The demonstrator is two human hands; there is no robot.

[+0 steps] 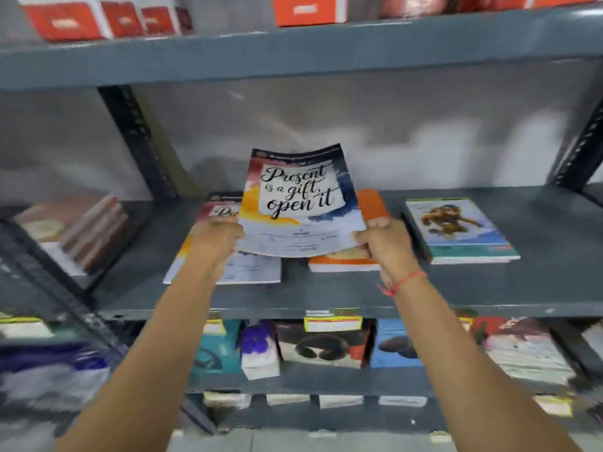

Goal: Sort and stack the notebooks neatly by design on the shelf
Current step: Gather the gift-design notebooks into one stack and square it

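Observation:
I hold a notebook (300,203) with "Present is a gift, open it" on its watercolour cover, tilted up above the grey shelf (342,295). My left hand (217,236) grips its lower left corner and my right hand (380,238) grips its lower right corner. Under it on the left lies a notebook of the same design (251,269), partly hidden by my left hand. An orange notebook (346,261) lies beneath on the right. A teal-edged notebook with a figure on its cover (456,230) lies flat farther right.
A slanted pile of brownish notebooks (88,230) sits on the left bay. Dark slotted uprights (137,141) frame the bay. Red and white boxes (310,9) stand on the top shelf. Several mixed notebooks (323,344) fill the shelf below.

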